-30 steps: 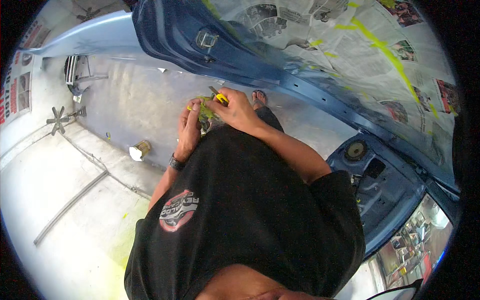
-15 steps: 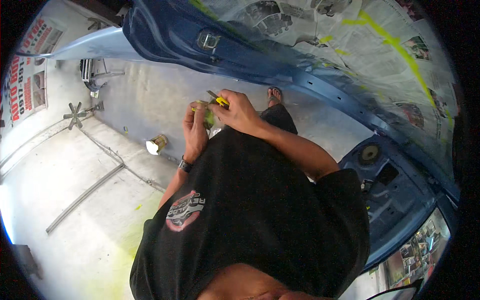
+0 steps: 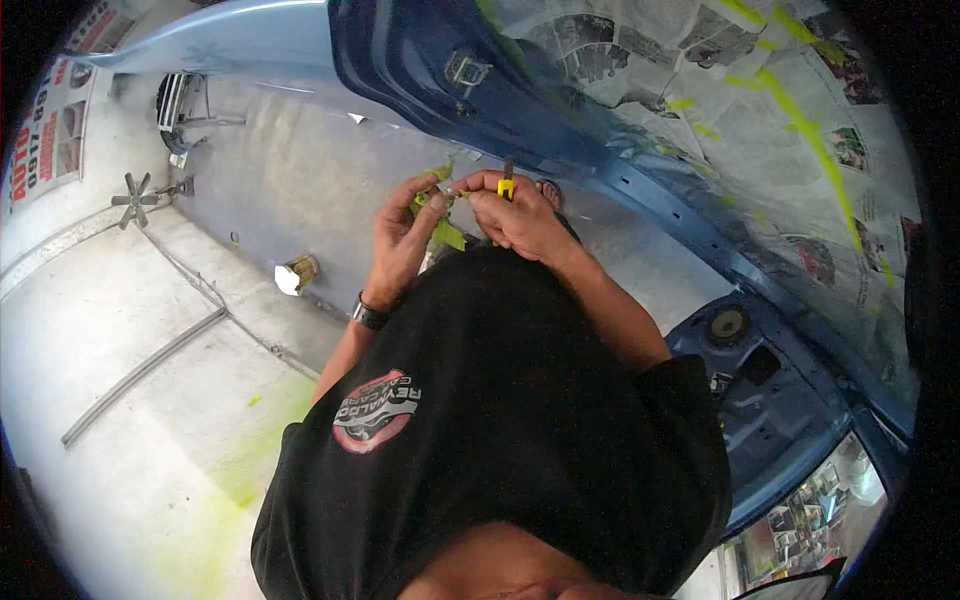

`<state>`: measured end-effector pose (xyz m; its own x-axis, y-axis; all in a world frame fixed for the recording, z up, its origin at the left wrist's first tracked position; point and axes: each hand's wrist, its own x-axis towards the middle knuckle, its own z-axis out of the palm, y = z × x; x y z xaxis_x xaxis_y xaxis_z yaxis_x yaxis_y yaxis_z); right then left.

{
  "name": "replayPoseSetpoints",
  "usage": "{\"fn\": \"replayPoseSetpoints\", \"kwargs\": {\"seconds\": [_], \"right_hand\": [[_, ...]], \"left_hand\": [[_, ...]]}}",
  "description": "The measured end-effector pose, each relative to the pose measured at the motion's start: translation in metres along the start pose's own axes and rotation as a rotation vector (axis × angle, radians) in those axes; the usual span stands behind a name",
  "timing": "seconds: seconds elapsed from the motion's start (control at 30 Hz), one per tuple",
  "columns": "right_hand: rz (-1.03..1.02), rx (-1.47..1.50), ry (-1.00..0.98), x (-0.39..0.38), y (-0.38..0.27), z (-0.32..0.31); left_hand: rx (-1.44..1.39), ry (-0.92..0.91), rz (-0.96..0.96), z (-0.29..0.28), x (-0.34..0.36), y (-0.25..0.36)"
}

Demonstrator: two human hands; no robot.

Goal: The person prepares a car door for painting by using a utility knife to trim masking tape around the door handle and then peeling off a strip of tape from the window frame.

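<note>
My left hand [image 3: 405, 235] grips crumpled yellow-green material [image 3: 447, 238], like masking tape, around a small object too unclear to name. Some of it hangs below the fingers. Just to the right, my right hand [image 3: 525, 225] is closed on a yellow-and-black utility knife [image 3: 506, 189], blade pointing up. Its thumb and index finger reach to the crumpled material at the left fingertips. Both hands are in front of my black T-shirt [image 3: 540, 400], over the greyish floor [image 3: 280, 160].
A blue car body panel [image 3: 400, 60] spans the top, beside newspaper masking [image 3: 810, 200] with yellow-green streaks. An open blue door [image 3: 760, 430] is at lower right. A can [image 3: 298, 274], grille-like part [image 3: 175, 110] and fan-like part [image 3: 135, 200] lie left, by a white wall [image 3: 110, 330].
My left hand has turned and shifted slightly right. My right hand and the knife have moved right, the blade now more upright. More of the yellow-green material shows between my hands.
</note>
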<state>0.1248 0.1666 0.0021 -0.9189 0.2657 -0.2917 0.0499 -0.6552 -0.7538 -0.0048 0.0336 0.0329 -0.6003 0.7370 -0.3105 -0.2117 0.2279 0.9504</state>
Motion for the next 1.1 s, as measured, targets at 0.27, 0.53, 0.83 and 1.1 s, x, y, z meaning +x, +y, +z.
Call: {"fn": "replayPoseSetpoints", "kwargs": {"seconds": [0.27, 0.53, 0.83, 1.1], "right_hand": [[0.014, -0.200, 0.087, 0.006, -0.004, 0.015], [-0.124, -0.608, 0.375, 0.007, -0.001, 0.014], [-0.139, -0.770, 0.205, 0.004, -0.007, 0.015], [-0.124, -0.802, 0.450, 0.006, -0.013, -0.033]], "left_hand": [[0.707, 0.076, 0.527, -0.005, 0.011, 0.011], [0.403, 0.058, 0.234, -0.002, 0.006, 0.006], [-0.192, 0.118, -0.220, -0.009, 0.000, -0.010], [-0.296, 0.160, -0.290, -0.021, -0.001, -0.021]]}}
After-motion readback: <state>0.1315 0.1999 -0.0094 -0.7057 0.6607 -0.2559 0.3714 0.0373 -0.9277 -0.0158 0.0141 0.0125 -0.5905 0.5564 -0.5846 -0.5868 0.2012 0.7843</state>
